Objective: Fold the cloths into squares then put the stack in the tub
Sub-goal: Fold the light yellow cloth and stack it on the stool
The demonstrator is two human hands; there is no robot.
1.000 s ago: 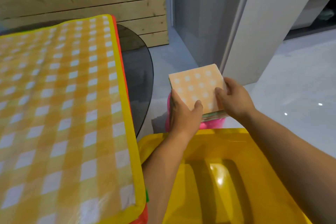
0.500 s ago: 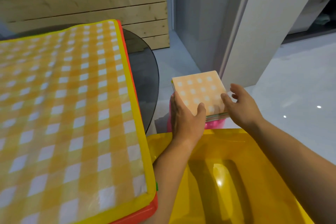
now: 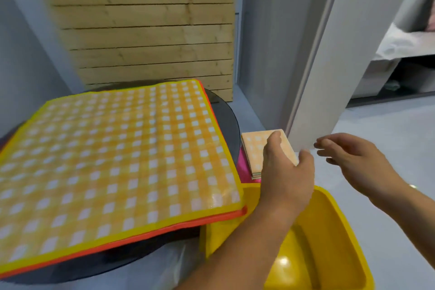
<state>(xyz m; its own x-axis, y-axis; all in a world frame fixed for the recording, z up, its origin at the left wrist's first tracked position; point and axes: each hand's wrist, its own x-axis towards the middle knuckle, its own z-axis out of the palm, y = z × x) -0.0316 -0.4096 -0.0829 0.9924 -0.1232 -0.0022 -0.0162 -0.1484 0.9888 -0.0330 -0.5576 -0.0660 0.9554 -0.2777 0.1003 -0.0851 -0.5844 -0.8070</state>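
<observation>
Stack (image 3: 255, 150) of folded cloths, one pile with layers too thin to count, rests at the one pink tub (image 3: 242, 167), which is mostly hidden. My left grip (image 3: 284, 169) curves over the stack's right part; I cannot tell whether it has hold. My right grip (image 3: 353, 160) hangs spread beside it, holding nothing.

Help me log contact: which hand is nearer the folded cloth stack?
Left. The left hand hangs over the folded cloth stack, overlapping it in view; the right hand is further right, apart from it.
</observation>
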